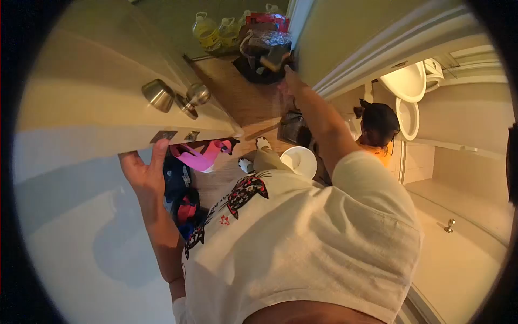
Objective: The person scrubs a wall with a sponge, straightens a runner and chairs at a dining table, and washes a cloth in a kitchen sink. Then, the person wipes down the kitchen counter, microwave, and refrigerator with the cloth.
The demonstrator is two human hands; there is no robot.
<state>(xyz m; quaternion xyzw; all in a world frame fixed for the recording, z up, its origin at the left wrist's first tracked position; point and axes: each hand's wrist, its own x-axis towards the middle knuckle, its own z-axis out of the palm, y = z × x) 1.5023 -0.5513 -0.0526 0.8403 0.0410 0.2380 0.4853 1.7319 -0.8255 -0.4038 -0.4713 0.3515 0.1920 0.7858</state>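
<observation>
- Door [81,70]: cream, smooth, flat; stood upright along the left edge of the wood-grained floor [221,81]. Rounded, shiny metal knob [198,94]; rectangular latch plate [163,136].
- Left hand [144,175]: grasped the door's narrow edge, thumb at the latch plate.
- Right hand [292,79]: blurred, at a dark bundle [252,71] by the floor's far edge; grip could not be told.
- Bucket [308,162]: white, round.

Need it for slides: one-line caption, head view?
Left hand on the door edge, blurred right hand outstretched by dark items, white bucket on the floor.
</observation>
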